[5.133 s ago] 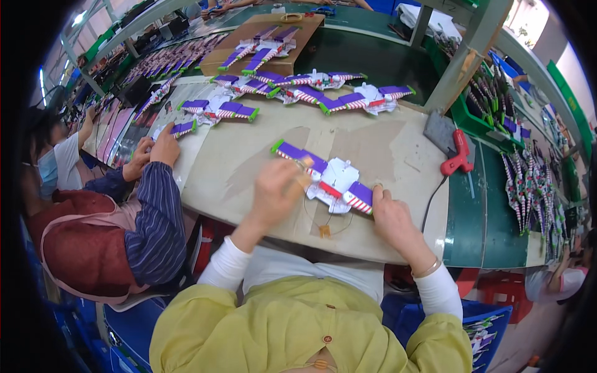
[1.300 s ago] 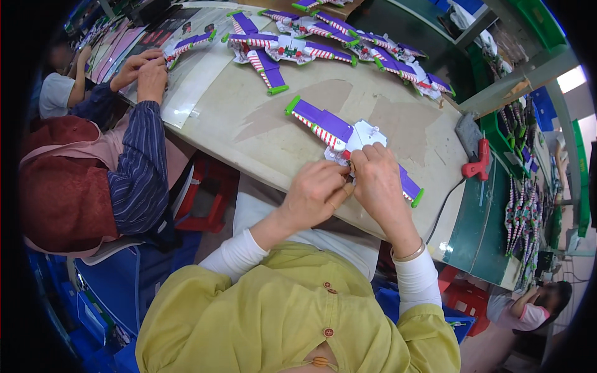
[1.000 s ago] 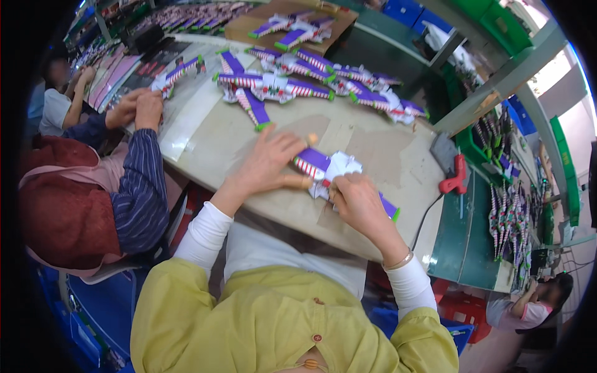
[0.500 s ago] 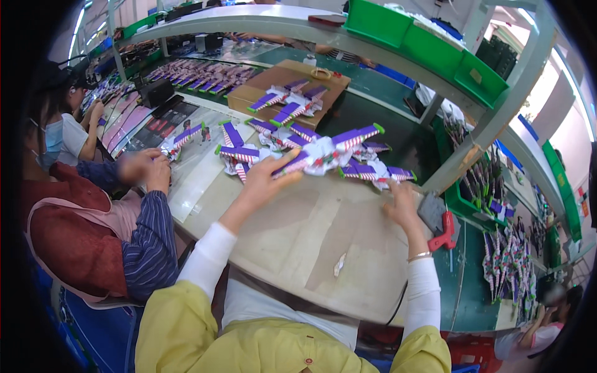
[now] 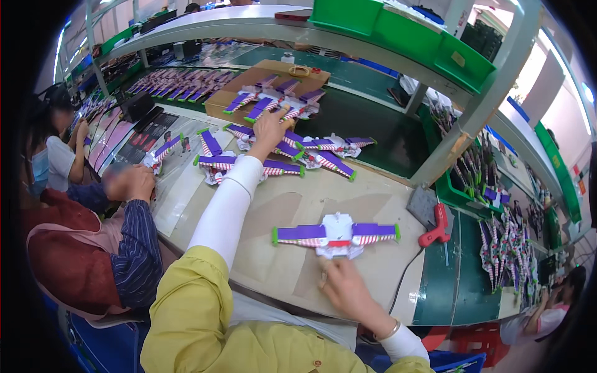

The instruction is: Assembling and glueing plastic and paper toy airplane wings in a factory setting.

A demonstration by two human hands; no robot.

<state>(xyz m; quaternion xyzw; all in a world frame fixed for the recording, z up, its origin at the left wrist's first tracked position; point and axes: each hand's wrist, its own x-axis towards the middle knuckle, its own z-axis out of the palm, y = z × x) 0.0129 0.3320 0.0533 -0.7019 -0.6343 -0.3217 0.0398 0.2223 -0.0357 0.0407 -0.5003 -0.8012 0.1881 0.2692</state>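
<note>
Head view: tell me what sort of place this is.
Likely a toy assembly line. Many identical purple winged toys pile along a shared bench, a co-worker sits alongside, and green bins line the shelf above.

A yellow-green short-sleeved top covers the torso; white sleeves run to both wrists, with a thin bangle on the right one.

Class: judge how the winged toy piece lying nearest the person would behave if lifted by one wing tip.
The winged toy piece is thin and wide, so it is probably light. Its long purple wings look like moulded plastic, likely stiff, though they might flex slightly. Lying flat, it should slide, not roll.
</note>
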